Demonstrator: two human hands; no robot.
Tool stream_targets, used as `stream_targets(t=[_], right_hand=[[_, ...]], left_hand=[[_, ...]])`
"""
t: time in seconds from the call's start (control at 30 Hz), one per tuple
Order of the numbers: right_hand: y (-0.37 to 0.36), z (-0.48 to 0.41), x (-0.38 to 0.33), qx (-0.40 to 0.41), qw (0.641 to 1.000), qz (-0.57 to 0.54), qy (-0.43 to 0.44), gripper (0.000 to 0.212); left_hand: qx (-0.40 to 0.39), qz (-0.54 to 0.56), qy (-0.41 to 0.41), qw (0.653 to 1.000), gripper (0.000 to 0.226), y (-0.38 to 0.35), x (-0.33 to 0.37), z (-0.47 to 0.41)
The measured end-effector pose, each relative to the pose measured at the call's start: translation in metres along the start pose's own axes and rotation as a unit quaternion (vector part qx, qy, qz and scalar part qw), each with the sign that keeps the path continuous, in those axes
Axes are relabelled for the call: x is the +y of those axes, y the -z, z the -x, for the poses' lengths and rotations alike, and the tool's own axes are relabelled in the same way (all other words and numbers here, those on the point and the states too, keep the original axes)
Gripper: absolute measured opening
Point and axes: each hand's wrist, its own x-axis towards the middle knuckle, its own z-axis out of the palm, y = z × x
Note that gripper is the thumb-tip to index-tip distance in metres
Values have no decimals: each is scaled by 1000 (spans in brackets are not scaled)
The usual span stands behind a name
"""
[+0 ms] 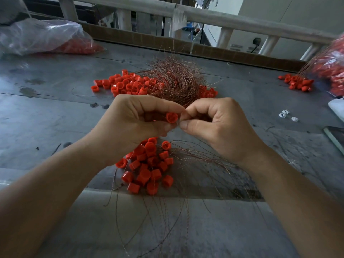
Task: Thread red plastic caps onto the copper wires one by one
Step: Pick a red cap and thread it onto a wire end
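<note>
The left hand (137,120) has its grip curled round one red cap (171,117). The right hand (214,125) pinches tight, seemingly on a wire end hidden in the pinch. The cap looks light and rigid, best held by its wall; the wire looks thin and springy, best pinched near the tip. The copper wire tangle (176,81) crowds twelve o'clock and the threaded caps (149,164) six; bare tabletop (55,108) lies at nine.

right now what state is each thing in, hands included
left hand, grips the red cap
red cap, held, open end toward camera
right hand, pinches a copper wire at the cap
loose caps, heaped beyond the hands
wire tangle, piled partly over them
near caps, bunched among wires below the hands
plastic bag, lying slumped, red caps inside
</note>
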Motion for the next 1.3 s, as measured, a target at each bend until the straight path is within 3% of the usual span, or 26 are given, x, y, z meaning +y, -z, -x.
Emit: stream_targets(t=[0.07,0.2,0.4,0.77,1.03,1.17,1.3], right_hand=[[0,-1,1,-4,1000,-9,-15,17],[0,-1,1,-2,1000,-13,-26,18],[3,-2,1,28,999,-24,-33,12],[5,-1,0,30,999,-25,-25,5],[5,-2,-1,37,998,-48,-32,20],[4,-2,-2,31,996,-72,-41,21],[3,-2,-2,4,993,-104,-51,20]], left_hand=[[4,-6,2,1000,41,-1,0,0],[9,9,3,1000,29,-2,1,1],[-14,136,49,989,38,2,0,-1],[-28,152,46,987,36,3,0,1],[-25,140,38,989,27,9,-6,0],[-21,117,61,991,41,13,-9,0],[-31,128,61,990,40,13,-8,1]])
